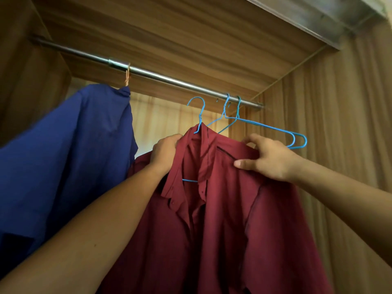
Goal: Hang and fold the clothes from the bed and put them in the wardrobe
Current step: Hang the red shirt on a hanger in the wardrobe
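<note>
The red shirt (212, 209) was up at the mouth of the wardrobe (339, 145), already dressed on a blue wire hanger (200, 119) and carried in the air, collar uppermost and body hanging down. The hook poked out above the collar, and it was not yet on anything: it stood just below and in front of the metal rail (169, 79), which ran from upper left down to the right. That gap was the whole story, because by my reading the hook had to go up and over the rail. The shirt's shoulder line lay side to side between the two hands. The left hand (166, 151) gripped the left shoulder close beside the collar, fingers curled into the cloth, and it was the nearer hand to the hook. The right hand (271, 160) held the far shoulder, fingers folded over the top edge and the thumb (240, 163) pressed flat against the front. Just right of the hook, two spare hangers (265, 126) hung on the rail, close enough to tangle. Well to the left, a blue shirt (74, 145) was already hanging.
</note>
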### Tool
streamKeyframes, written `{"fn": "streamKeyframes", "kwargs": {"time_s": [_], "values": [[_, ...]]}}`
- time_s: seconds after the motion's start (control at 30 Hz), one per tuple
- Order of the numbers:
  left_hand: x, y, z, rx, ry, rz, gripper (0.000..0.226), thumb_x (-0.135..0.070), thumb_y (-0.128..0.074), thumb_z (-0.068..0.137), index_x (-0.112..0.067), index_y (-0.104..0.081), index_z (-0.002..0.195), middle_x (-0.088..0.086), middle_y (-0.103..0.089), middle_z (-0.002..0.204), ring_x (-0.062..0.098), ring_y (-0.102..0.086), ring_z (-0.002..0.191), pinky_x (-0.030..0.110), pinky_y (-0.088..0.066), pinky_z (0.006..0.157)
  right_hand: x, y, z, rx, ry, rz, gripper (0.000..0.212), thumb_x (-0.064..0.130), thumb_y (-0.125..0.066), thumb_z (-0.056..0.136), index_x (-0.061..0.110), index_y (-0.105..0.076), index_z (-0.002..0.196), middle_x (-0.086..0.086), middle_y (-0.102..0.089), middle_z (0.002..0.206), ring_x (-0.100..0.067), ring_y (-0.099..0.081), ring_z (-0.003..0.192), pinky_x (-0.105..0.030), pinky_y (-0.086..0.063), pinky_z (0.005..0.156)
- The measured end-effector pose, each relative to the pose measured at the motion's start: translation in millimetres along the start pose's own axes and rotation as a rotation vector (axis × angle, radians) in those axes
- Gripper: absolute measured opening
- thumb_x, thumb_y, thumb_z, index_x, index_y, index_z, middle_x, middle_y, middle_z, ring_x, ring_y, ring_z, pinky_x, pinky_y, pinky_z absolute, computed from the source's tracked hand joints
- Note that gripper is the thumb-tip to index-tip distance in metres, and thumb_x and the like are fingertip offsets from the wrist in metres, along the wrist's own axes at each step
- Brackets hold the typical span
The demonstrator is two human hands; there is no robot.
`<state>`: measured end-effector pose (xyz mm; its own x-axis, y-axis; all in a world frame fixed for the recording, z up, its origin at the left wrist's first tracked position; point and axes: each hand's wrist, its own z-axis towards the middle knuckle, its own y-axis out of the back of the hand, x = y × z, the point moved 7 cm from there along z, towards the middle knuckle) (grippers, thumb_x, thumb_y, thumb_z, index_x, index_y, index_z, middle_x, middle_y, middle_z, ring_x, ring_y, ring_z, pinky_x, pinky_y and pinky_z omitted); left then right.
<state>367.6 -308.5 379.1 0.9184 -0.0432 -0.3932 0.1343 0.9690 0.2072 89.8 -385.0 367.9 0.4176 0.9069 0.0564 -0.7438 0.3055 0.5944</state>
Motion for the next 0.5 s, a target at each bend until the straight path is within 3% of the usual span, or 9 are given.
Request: {"fn": "streamKeyframes", "kwargs": {"time_s": [0.07,0.1,0.23,0.3,0.37,0.43,0.5], "values": [[-4.5,2.5,6.3,-0.011,-0.008,0.009,0.03,-0.044,-0.047,0.082,-0.019,-0.062,0.087,0.012,-0.061,0.074,0.036,-0.046,0.069,0.04,-0.052,0.072,1.7,-6.0,7.6,0.054,0.002,-0.165,0.068,0.049,-0.08,0.078,0.026,-0.046,0.133,-0.004,-0.066,0.12,-0.03,-0.062,0.112,-0.034,-0.049,0.089],[-6.7,3.8,9.4,-0.016,-0.015,0.01,0.031,-0.045,-0.047,0.082,-0.02,-0.064,0.09,0.011,-0.063,0.075,0.039,-0.053,0.074,0.041,-0.053,0.076,2.9,-6.9,12.1,0.044,0.007,-0.214,0.063,0.042,-0.077,0.081,0.025,-0.045,0.133,-0.009,-0.066,0.124,-0.033,-0.062,0.114,-0.038,-0.05,0.091],[-12.5,7.0,25.8,-0.07,-0.054,0.109,0.027,-0.039,-0.05,0.093,-0.022,-0.068,0.101,0.011,-0.069,0.089,0.039,-0.063,0.093,0.043,-0.052,0.082,6.9,4.7,32.7,-0.14,-0.005,-0.182,0.019,0.017,-0.059,0.089,0.016,-0.062,0.107,-0.016,-0.069,0.115,-0.038,-0.061,0.111,-0.039,-0.049,0.084],[-15.2,6.6,33.9,-0.112,-0.036,0.178,0.024,-0.034,-0.047,0.099,-0.032,-0.069,0.108,0.005,-0.063,0.107,0.034,-0.056,0.111,0.043,-0.047,0.094,6.5,9.6,44.0,-0.167,-0.048,-0.143,0.011,0.019,-0.062,0.089,0.015,-0.066,0.099,-0.014,-0.07,0.106,-0.036,-0.063,0.106,-0.034,-0.046,0.077],[-14.0,3.3,39.4,-0.11,0.054,0.18,0.036,-0.03,-0.04,0.102,-0.043,-0.061,0.13,0.002,-0.047,0.137,0.028,-0.037,0.134,0.049,-0.032,0.111,6.1,13.9,54.2,-0.173,-0.086,-0.103,0.012,0.028,-0.069,0.089,0.016,-0.068,0.088,-0.008,-0.069,0.089,-0.033,-0.065,0.098,-0.03,-0.039,0.069],[-14.3,-0.9,43.6,-0.09,0.126,0.129,0.046,-0.025,-0.035,0.105,-0.047,-0.047,0.143,0.005,-0.025,0.157,0.027,-0.018,0.146,0.054,-0.021,0.117,4.2,19.2,62.5,-0.189,-0.13,-0.055,0.023,0.035,-0.072,0.089,0.02,-0.066,0.073,0.0,-0.063,0.072,-0.028,-0.066,0.087,-0.028,-0.036,0.064],[-18.9,-6.0,48.1,-0.072,0.156,0.037,0.048,-0.024,-0.035,0.106,-0.046,-0.039,0.149,0.007,-0.01,0.163,0.028,-0.009,0.15,0.054,-0.019,0.118,0.8,24.1,70.9,-0.203,-0.177,0.009,0.028,0.036,-0.074,0.088,0.02,-0.065,0.066,0.001,-0.065,0.069,-0.023,-0.065,0.078,-0.028,-0.037,0.06]]}}
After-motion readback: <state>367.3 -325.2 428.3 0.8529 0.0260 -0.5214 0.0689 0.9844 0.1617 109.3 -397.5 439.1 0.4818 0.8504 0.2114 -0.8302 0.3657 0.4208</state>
